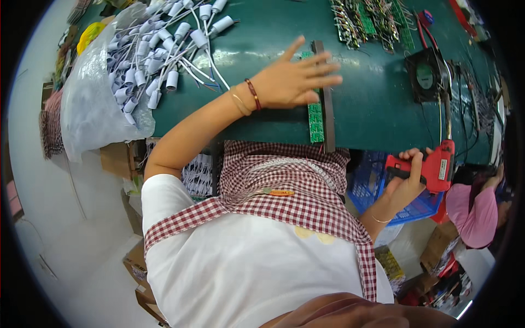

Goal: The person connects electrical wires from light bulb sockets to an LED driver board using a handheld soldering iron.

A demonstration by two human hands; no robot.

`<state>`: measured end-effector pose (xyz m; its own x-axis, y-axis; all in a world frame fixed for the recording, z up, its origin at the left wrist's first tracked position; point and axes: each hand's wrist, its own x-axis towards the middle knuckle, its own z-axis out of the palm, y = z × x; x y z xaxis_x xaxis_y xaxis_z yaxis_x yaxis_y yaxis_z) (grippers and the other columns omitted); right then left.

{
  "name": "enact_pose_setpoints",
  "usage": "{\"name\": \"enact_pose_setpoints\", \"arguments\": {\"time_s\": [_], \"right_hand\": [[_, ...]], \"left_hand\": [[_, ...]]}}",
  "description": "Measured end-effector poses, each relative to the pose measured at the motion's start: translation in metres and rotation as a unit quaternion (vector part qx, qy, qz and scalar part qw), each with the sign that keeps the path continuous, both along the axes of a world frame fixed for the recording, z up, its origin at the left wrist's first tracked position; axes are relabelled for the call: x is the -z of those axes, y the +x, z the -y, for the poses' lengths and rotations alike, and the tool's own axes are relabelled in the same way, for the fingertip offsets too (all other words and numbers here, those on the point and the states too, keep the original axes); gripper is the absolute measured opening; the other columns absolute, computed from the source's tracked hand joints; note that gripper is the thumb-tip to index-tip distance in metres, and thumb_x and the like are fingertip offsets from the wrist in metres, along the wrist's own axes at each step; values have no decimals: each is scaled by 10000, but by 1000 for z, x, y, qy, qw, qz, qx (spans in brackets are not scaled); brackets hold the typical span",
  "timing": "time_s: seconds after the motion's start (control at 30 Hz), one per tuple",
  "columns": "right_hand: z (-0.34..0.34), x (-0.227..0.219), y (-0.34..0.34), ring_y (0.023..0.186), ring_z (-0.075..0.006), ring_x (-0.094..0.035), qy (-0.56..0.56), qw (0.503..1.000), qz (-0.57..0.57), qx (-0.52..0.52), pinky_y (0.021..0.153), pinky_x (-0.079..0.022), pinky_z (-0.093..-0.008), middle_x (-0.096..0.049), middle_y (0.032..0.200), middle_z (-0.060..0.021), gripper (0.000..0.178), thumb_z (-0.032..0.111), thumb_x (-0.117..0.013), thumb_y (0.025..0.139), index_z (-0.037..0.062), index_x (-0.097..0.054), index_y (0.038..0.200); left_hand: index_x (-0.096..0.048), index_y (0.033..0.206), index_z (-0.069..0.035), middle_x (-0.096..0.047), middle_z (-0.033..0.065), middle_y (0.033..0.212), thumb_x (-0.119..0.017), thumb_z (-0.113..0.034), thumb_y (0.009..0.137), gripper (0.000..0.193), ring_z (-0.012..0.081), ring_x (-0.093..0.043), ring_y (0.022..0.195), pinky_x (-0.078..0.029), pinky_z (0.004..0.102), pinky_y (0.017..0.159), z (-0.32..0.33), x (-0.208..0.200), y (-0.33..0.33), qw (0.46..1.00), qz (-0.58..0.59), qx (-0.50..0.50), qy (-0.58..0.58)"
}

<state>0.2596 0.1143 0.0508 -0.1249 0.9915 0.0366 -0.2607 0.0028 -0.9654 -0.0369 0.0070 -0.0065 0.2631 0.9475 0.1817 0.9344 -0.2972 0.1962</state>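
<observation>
My left hand point(298, 79) is open, its fingers spread, over a dark bar point(328, 123) lying on the green table point(377, 101). Along the bar's left side runs a strip of small green circuit boards point(316, 121); the hand hides part of both. I cannot tell whether it touches them. On the right, at the table's front edge, my right hand point(407, 183) is closed around the handle of a red soldering gun point(437, 167). A metal tube rises from the gun toward the far side, past a black fan.
White lamp sockets with wires point(164, 46) pile out of a clear plastic bag point(90, 115) at the left. Populated circuit boards point(369, 24) lie at the back. The black fan point(424, 75) stands right, near cables. Below the edge is a blue basket point(363, 183); a person in pink point(476, 213) is beyond.
</observation>
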Motion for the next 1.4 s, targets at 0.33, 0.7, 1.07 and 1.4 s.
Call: {"name": "enact_pose_setpoints", "arguments": {"time_s": [0.33, 0.7, 1.07, 1.4], "right_hand": [[5, -13, -5, 707, -167, -510, 12, 999, 15, -42, 674, -451, -317, -556, 814, -98, 273, 52, -546, 896, -5, -458, 1148], [4, -26, -15, 671, -162, -516, 34, 998, 13, -44, 640, -473, -315, -559, 773, -110, 304, 19, -560, 868, -15, -446, 1147], [4, -37, -28, 691, -149, -501, 36, 996, -2, -77, 654, -453, -300, -546, 795, -91, 272, 28, -542, 888, -8, -469, 1147], [4, -32, -21, 662, -148, -502, 31, 999, 18, -33, 630, -458, -296, -541, 760, -92, 288, 20, -553, 875, -12, -446, 1141]], "left_hand": [[-655, 1082, -210, -508, 196, 1111, -527, -515, 823, 420, 370, -523, 1011, -444, 492, 819, -45, 31, -186, 839, 4, -541, 65], [-540, 778, -19, -506, 177, 954, -634, -168, 780, 176, 367, -560, 809, -471, 415, 771, 2, 26, -110, 945, 113, -299, 61], [-568, 1214, -164, -572, 111, 1205, -588, -612, 739, 653, 242, -513, 1163, -282, 577, 991, 42, -25, -266, 753, -128, -644, -25], [-584, 1131, -154, -622, 134, 1078, -646, -450, 663, 557, 295, -599, 975, -445, 415, 852, 50, -21, -269, 834, -10, -502, -231]]}}
